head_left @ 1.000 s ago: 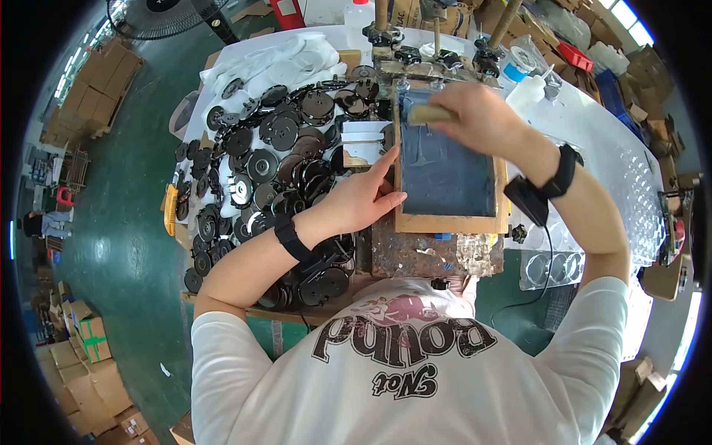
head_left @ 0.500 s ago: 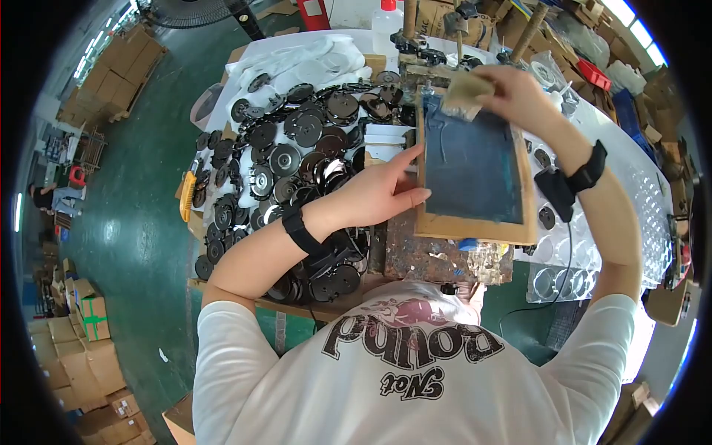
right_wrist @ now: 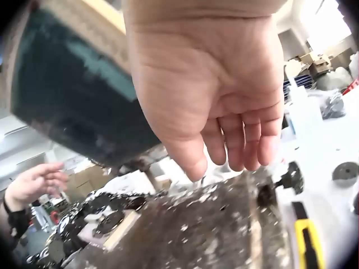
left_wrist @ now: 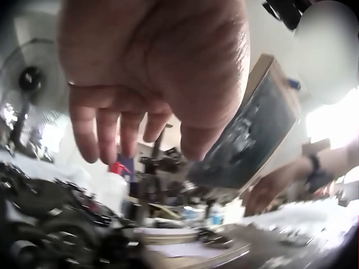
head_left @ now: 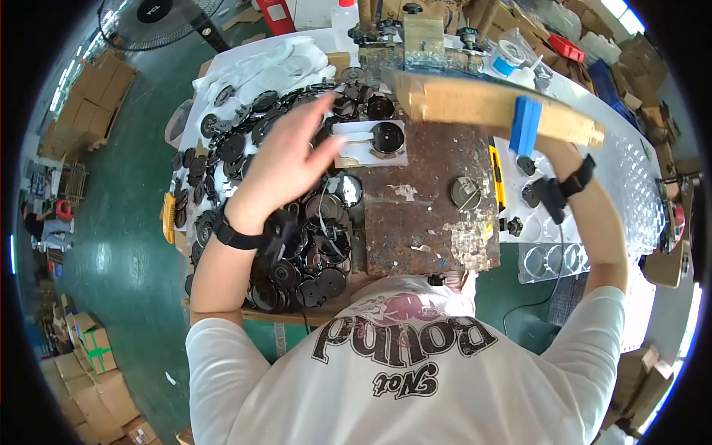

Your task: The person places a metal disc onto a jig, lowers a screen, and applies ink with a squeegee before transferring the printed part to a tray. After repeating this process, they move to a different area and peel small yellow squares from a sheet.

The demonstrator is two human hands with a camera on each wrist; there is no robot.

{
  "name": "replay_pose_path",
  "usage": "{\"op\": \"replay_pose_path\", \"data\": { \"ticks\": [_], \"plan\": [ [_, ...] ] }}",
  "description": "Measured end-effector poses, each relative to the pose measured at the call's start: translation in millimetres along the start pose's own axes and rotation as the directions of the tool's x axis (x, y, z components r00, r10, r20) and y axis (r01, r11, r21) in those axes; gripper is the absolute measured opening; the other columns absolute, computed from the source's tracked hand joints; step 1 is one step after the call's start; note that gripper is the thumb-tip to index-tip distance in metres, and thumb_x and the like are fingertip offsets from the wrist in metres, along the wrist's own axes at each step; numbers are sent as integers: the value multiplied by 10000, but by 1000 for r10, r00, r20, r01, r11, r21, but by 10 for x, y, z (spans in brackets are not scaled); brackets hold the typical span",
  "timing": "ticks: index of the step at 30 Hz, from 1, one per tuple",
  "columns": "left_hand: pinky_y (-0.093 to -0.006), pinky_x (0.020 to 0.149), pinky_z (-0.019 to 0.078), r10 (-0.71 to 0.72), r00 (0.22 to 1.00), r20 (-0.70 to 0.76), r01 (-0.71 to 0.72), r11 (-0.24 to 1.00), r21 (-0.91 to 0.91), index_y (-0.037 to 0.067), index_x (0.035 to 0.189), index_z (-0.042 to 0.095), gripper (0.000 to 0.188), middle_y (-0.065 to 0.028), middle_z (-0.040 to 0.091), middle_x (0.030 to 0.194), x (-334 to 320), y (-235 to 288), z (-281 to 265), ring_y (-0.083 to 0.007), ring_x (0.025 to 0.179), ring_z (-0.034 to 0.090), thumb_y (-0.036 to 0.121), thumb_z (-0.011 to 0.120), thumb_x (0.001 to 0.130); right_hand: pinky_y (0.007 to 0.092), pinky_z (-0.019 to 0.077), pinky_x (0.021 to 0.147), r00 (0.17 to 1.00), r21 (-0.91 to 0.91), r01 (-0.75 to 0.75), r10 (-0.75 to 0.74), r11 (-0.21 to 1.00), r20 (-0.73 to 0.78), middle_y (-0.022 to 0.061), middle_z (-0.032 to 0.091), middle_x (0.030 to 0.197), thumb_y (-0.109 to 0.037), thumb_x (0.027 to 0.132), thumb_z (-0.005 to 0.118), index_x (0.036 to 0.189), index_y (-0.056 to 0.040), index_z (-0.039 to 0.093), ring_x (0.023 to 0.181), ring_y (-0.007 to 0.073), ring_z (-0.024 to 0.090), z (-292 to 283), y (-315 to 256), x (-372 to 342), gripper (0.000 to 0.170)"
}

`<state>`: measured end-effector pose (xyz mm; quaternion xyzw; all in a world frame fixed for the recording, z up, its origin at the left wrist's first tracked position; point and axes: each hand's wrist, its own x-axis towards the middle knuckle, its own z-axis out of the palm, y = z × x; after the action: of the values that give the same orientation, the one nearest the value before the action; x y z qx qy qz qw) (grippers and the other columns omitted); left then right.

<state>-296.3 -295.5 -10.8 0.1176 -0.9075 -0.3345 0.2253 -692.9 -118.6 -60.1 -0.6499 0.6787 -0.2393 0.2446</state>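
Black disc (head_left: pixel 387 137) sits on white holder (head_left: pixel 363 127); wood frame (head_left: pixel 475 105) tipped up, R of it. Neither hand's gripping frame, so if it slips, prob. drops & knocks disc. L hand (head_left: pixel 288 165) empty, fingers loose, nr disc; R hand (right_wrist: pixel 210 84) relaxed, empty.

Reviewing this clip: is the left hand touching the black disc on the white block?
Apart. The head view shows a strip of the white block between the left hand and the black disc.
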Motion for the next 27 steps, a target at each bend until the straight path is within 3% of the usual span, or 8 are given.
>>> {"op": "replay_pose_path", "data": {
  "ticks": [2,3,5,6,7,16,21,27],
  "plan": [
    [-401,898,437,-61,994,-88,105,725,681,47,1310,379,551,-204,482,1230,-72,-275,-56,-346,1090,499,259,580,842,317,441,891,979,-202,-130,158,971,128,72,592,1041,-340,877,507,1104,-80,533,969,187,561,338,-253,282,346],
    [-401,898,437,-48,996,-75,86,727,681,47,1310,379,551,-204,482,1230,-120,-399,-64,-346,1090,499,259,580,842,319,465,870,961,-320,-181,236,930,144,98,607,1071,-342,853,549,1048,-57,556,972,189,583,493,-711,388,345],
    [-427,892,435,-232,964,-131,245,581,776,39,1287,400,547,-218,473,1231,-190,-607,-48,-371,1078,497,232,595,814,323,485,809,903,-93,343,-356,935,-240,146,611,1021,-382,836,561,1050,-20,552,920,236,597,968,-557,556,421],
    [-427,884,438,-272,956,-110,255,585,770,41,1286,404,541,-218,473,1230,-208,-667,-44,-374,1074,497,229,592,815,344,486,787,996,-376,81,-64,923,57,183,607,976,-416,821,575,1156,-2,516,901,279,598,803,-1253,603,536],
    [-426,876,441,-308,948,-85,260,589,765,43,1284,408,535,-219,473,1230,-224,-697,-42,-376,1070,497,225,589,815,370,488,775,940,-454,221,-313,863,-137,196,607,938,-404,799,595,1168,2,507,876,310,602,1129,-1003,763,554],
    [-410,862,429,-297,952,-74,261,664,701,28,1195,482,514,-202,507,1111,-135,-508,-145,-382,1007,510,132,684,733,411,501,725,999,-282,-50,46,958,-22,184,622,836,-328,690,603,868,8,619,843,334,610,1212,-1179,936,380],
    [-399,818,444,-240,970,-42,206,715,668,23,1123,511,460,-176,532,1029,-141,-590,-215,-375,947,525,106,697,711,397,492,717,876,-51,321,-317,946,-362,162,632,864,-341,654,625,835,-3,637,830,306,612,1242,253,1031,384],
    [-300,699,460,-359,933,-20,345,878,333,34,1071,540,327,-70,580,965,-176,-816,-329,-211,793,567,70,651,765,388,488,734,889,-244,-429,359,870,-285,183,643,828,-346,661,632,861,-21,655,806,327,617,88,224,-315,383]
  ]
}}
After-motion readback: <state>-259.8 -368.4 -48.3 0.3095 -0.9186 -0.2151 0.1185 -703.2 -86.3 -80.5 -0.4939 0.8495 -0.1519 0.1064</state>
